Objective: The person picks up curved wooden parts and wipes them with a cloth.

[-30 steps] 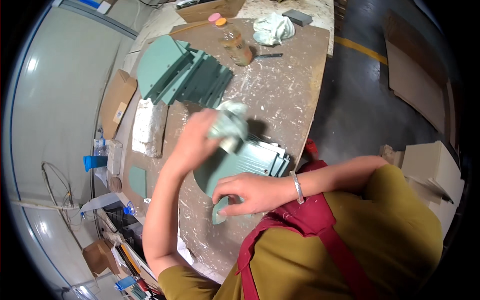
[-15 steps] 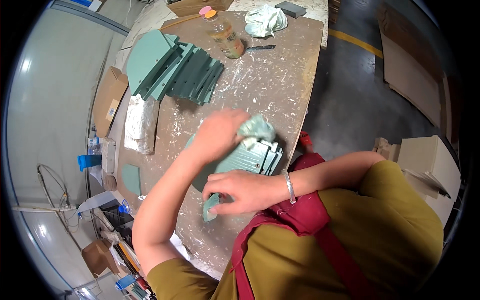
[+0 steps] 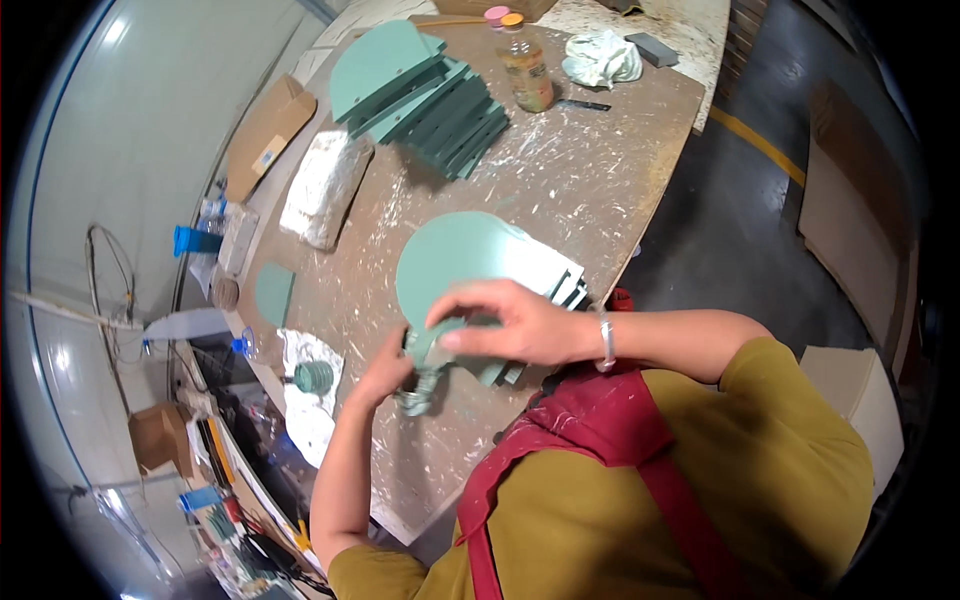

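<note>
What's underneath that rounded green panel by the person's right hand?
Under the rounded green panel, layered edges of more panels show near the right hand. Their middles are covered, so I cannot count them.

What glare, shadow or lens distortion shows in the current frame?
Head view: glare whitens the right end of the rounded pale-green panel; head view: shadow lies by the stack of flat green boards on the brown, white-flecked tabletop; head view: fisheye distortion bends straight edges, corners go black.

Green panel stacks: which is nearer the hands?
The near stack, beside the right hand; the far stack lies beyond it, fanned out left of the orange-capped bottle.
</note>
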Action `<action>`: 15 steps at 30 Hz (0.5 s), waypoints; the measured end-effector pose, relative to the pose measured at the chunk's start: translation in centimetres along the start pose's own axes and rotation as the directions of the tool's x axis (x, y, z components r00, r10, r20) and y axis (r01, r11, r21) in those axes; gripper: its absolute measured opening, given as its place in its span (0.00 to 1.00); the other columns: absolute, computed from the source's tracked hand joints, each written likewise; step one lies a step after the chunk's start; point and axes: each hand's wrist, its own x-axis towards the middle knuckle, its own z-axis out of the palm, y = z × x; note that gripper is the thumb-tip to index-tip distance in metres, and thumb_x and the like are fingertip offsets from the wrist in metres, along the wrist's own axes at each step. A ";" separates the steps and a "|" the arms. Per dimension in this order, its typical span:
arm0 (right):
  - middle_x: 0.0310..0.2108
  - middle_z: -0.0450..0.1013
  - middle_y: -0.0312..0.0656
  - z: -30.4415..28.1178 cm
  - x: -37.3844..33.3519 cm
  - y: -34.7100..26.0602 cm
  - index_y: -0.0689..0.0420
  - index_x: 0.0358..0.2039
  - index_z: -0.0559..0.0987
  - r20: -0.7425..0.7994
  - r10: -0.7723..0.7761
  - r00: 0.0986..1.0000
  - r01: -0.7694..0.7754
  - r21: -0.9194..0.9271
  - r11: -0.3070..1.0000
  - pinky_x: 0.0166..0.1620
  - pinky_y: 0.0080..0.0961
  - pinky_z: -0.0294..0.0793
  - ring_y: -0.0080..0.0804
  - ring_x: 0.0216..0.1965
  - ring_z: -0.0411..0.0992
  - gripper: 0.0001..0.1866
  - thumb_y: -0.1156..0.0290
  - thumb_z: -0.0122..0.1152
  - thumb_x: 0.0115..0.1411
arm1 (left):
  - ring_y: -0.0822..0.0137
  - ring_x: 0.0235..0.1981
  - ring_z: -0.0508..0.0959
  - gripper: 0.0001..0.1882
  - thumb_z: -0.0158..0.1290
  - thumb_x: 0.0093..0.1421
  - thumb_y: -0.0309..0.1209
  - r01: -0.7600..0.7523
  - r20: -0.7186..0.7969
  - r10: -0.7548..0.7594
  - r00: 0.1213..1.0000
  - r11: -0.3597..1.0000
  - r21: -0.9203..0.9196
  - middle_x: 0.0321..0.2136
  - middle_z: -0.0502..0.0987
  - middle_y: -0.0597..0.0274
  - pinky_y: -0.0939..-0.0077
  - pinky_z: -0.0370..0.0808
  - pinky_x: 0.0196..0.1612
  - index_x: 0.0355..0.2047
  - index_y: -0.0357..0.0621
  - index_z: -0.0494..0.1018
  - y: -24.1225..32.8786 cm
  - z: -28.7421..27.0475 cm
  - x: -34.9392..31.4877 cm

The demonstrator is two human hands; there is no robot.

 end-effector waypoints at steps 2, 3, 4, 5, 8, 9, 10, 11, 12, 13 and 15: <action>0.45 0.75 0.37 -1.3 -0.5 -1.6 0.61 0.49 0.76 -0.102 -0.013 0.995 0.015 0.024 1.000 0.53 0.24 0.70 0.22 0.49 0.71 0.13 0.71 0.59 0.66 | 0.49 0.63 0.66 0.44 0.62 0.56 0.41 -0.221 0.051 0.220 0.974 0.881 0.418 0.64 0.60 0.38 0.64 0.62 0.64 0.67 0.37 0.55 3.0 -0.9 -2.1; 0.45 0.75 0.37 -2.5 -0.6 -3.1 0.61 0.50 0.76 -0.171 -0.052 0.984 0.040 -0.067 0.997 0.49 0.22 0.72 0.22 0.45 0.72 0.13 0.71 0.57 0.66 | 0.51 0.62 0.66 0.42 0.63 0.56 0.43 -0.163 -0.059 0.262 0.963 0.744 0.648 0.63 0.60 0.40 0.62 0.65 0.61 0.64 0.36 0.59 4.3 -1.4 -3.1; 0.44 0.75 0.38 -3.7 -0.8 -4.1 0.61 0.49 0.75 -0.251 -0.034 0.967 0.023 -0.046 0.999 0.46 0.20 0.72 0.20 0.42 0.72 0.14 0.70 0.56 0.66 | 0.52 0.60 0.68 0.39 0.62 0.57 0.43 -0.118 -0.157 0.240 0.958 0.830 0.546 0.61 0.63 0.41 0.62 0.67 0.59 0.62 0.35 0.62 7.0 -1.4 -3.7; 0.44 0.75 0.39 -5.0 -1.0 -4.1 0.62 0.50 0.75 -0.338 -0.013 0.941 0.003 -0.029 1.000 0.46 0.20 0.72 0.21 0.42 0.72 0.14 0.69 0.55 0.67 | 0.53 0.58 0.70 0.36 0.61 0.58 0.43 -0.090 -0.244 0.212 0.946 0.898 0.431 0.58 0.66 0.42 0.63 0.68 0.57 0.60 0.34 0.64 10.2 -1.2 -4.0; 0.44 0.75 0.40 -7.0 -1.0 -3.5 0.62 0.50 0.74 -0.405 0.005 0.914 0.070 0.171 0.983 0.51 0.26 0.70 0.25 0.44 0.72 0.16 0.64 0.53 0.68 | 0.66 0.39 0.76 0.22 0.58 0.63 0.45 -0.028 -0.375 -0.012 0.927 0.994 -0.101 0.37 0.76 0.57 0.73 0.73 0.42 0.44 0.35 0.75 9.9 -0.2 -3.7; 0.44 0.75 0.38 -7.4 -0.9 -3.5 0.61 0.50 0.75 -0.410 0.005 0.912 0.078 0.184 0.980 0.51 0.25 0.69 0.23 0.44 0.71 0.16 0.64 0.54 0.68 | 0.70 0.35 0.76 0.21 0.57 0.63 0.45 0.009 -0.320 -0.076 0.944 0.978 -0.207 0.32 0.76 0.61 0.75 0.73 0.38 0.41 0.36 0.75 10.2 1.1 -3.3; 0.44 0.76 0.37 -7.8 -0.9 -3.5 0.60 0.49 0.75 -0.411 0.007 0.912 0.082 0.199 0.977 0.51 0.25 0.69 0.22 0.44 0.71 0.15 0.64 0.55 0.68 | 0.73 0.32 0.75 0.21 0.57 0.64 0.46 0.051 -0.261 -0.137 0.956 0.949 -0.312 0.28 0.75 0.65 0.78 0.72 0.35 0.39 0.37 0.76 10.4 2.5 -3.0; 0.43 0.76 0.36 -8.2 -0.8 -3.5 0.59 0.48 0.76 -0.412 0.010 0.911 0.086 0.213 0.973 0.50 0.24 0.68 0.21 0.44 0.70 0.14 0.64 0.56 0.68 | 0.78 0.27 0.71 0.20 0.56 0.64 0.47 0.048 -0.276 -0.128 0.953 0.958 -0.281 0.25 0.72 0.69 0.82 0.67 0.29 0.36 0.41 0.76 10.0 3.6 -2.6; 0.44 0.76 0.36 -8.7 -0.8 -3.6 0.59 0.48 0.76 -0.405 0.024 0.914 0.072 0.221 0.973 0.50 0.24 0.68 0.21 0.44 0.70 0.15 0.63 0.55 0.68 | 0.78 0.27 0.71 0.19 0.57 0.64 0.47 0.063 -0.268 -0.157 0.951 0.942 -0.329 0.25 0.73 0.69 0.82 0.67 0.29 0.36 0.41 0.76 10.1 3.7 -2.5; 0.44 0.75 0.35 -9.1 -0.7 -3.6 0.59 0.48 0.76 -0.396 0.039 0.918 0.057 0.229 0.972 0.50 0.24 0.68 0.21 0.45 0.70 0.15 0.63 0.55 0.68 | 0.78 0.26 0.71 0.19 0.57 0.63 0.48 0.078 -0.259 -0.186 0.948 0.922 -0.379 0.25 0.73 0.68 0.82 0.67 0.29 0.36 0.41 0.76 10.2 3.4 -2.5; 0.44 0.75 0.35 -10.2 -0.6 -3.5 0.59 0.48 0.76 -0.362 0.074 0.929 0.020 0.249 0.968 0.50 0.24 0.68 0.21 0.45 0.70 0.15 0.63 0.55 0.68 | 0.78 0.25 0.72 0.16 0.58 0.62 0.45 0.097 -0.279 -0.278 0.919 0.845 -0.525 0.24 0.74 0.69 0.82 0.67 0.28 0.34 0.44 0.76 11.6 3.2 -2.8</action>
